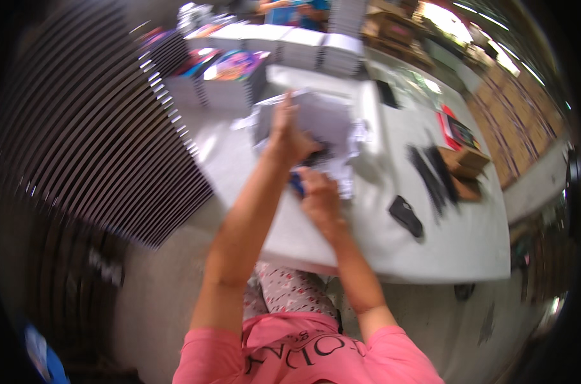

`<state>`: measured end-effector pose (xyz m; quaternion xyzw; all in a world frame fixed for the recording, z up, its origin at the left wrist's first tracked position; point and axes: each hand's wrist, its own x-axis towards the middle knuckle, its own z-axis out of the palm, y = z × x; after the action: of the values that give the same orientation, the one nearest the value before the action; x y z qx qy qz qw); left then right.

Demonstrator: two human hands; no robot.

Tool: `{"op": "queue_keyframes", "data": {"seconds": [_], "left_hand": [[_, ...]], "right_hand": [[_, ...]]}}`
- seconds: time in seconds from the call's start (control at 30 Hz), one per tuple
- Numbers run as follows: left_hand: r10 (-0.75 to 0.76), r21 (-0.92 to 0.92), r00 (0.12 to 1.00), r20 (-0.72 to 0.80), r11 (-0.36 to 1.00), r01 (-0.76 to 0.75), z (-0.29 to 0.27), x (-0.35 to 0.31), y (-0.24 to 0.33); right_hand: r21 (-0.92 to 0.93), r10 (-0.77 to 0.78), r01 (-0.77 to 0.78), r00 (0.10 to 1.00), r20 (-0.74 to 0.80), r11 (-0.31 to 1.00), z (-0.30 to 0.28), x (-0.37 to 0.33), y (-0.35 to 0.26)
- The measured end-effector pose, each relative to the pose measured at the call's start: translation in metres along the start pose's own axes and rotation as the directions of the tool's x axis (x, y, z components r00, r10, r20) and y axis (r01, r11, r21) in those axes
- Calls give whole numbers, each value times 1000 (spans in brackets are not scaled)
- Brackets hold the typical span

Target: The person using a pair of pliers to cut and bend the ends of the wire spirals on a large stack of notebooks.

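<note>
Head view | L hand point(287, 137) flat on blurred white paper stack point(329, 118) | R hand point(319, 198) gripping blue obj point(297, 184)

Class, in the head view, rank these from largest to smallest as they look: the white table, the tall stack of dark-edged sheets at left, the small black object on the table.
1. Stack of dark-edged sheets, though it is nearer the camera
2. White table
3. Small black object

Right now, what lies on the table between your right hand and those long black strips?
In the head view, a small black object lies between the right hand and the black strips.
</note>
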<state>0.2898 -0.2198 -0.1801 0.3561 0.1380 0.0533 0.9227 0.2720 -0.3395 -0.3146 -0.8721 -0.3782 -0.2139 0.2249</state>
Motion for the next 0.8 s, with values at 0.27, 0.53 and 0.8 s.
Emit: {"op": "queue_keyframes", "data": {"seconds": [0.27,0.53,0.8], "left_hand": [[716,337,579,390,474,-813,-86,-263,11],[986,842,68,-152,166,-514,-160,-272,65],[981,786,139,-132,190,-589,-177,-263,74]], "right_hand": [[744,247,15,939,-241,668,-68,3,-21],[586,-315,258,949,-6,768,-82,21,-185],[426,-302,345,938,-168,836,-64,27,-246]]}}
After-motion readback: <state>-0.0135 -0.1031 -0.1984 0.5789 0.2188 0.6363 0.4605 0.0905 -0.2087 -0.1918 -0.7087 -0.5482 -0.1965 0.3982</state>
